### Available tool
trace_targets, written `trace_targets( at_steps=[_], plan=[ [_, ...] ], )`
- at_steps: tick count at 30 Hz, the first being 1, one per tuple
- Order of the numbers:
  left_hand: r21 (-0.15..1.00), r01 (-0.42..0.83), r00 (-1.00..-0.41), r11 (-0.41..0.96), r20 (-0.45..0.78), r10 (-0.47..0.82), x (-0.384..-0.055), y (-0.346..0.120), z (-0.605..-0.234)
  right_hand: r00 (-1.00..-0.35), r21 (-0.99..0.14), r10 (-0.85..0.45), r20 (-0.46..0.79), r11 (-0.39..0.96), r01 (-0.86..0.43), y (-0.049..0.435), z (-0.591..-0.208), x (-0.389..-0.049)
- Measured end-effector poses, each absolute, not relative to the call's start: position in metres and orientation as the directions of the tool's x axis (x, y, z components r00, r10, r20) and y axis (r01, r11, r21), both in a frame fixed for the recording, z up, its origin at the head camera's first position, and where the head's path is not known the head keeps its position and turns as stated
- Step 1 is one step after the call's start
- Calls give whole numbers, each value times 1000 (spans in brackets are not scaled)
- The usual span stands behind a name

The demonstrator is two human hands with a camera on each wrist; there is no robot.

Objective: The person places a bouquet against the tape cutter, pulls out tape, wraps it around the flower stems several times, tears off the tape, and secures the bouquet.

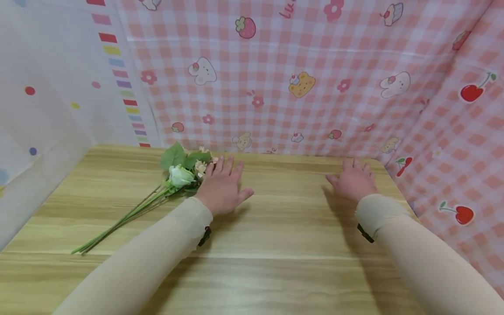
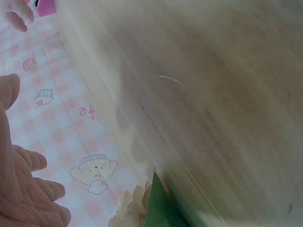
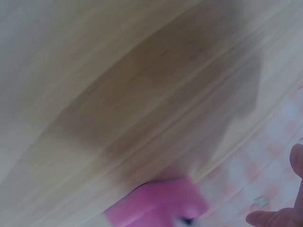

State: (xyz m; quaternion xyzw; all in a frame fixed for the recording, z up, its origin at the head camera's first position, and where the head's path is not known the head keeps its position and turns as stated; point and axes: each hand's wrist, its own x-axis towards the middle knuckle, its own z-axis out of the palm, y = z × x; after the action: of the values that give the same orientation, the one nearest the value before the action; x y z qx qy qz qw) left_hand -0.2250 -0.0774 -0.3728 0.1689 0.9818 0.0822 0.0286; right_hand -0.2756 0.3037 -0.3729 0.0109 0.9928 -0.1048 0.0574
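Fingers spread, my left hand (image 1: 222, 188) hovers palm down over the wooden table, its edge overlapping the flowers in the head view. A white rose (image 1: 181, 176) with long green stems (image 1: 126, 218) lies just left of it, among green leaves (image 1: 173, 156) and small peach blossoms (image 1: 200, 168). In the left wrist view, a leaf tip (image 2: 161, 205) shows near that hand (image 2: 28, 194). Farther right, my right hand (image 1: 354, 180) is held above the table with fingers extended and nothing in it. A pink object (image 3: 156, 205) appears below it in the right wrist view; its kind is unclear.
The wood-grain table (image 1: 275, 236) ends at a pink checked cloth (image 1: 271, 109) at the back. Another checked cloth (image 1: 445, 175) hangs on the right, and a white dotted cloth (image 1: 51, 118) on the left.
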Motion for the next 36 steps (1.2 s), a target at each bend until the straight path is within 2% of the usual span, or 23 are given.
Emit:
trace_targets(
  at_steps=[5, 12, 23, 36],
  plan=[
    [172, 328, -941, 929, -22, 337, -221, -77, -370, -990, -239, 82, -112, 965, 107, 320, -371, -273],
    [162, 329, -941, 930, -27, 338, -222, -78, -370, -990, -212, 109, -90, 969, 126, 337, -377, -272],
    [157, 325, -942, 933, -33, 334, -221, -78, -371, -972, -228, 153, -176, 955, 191, 347, -385, -274],
    [152, 326, -943, 933, -18, 333, -226, -81, -373, -965, -213, 166, -203, 955, 209, 347, -387, -281]
  ],
)
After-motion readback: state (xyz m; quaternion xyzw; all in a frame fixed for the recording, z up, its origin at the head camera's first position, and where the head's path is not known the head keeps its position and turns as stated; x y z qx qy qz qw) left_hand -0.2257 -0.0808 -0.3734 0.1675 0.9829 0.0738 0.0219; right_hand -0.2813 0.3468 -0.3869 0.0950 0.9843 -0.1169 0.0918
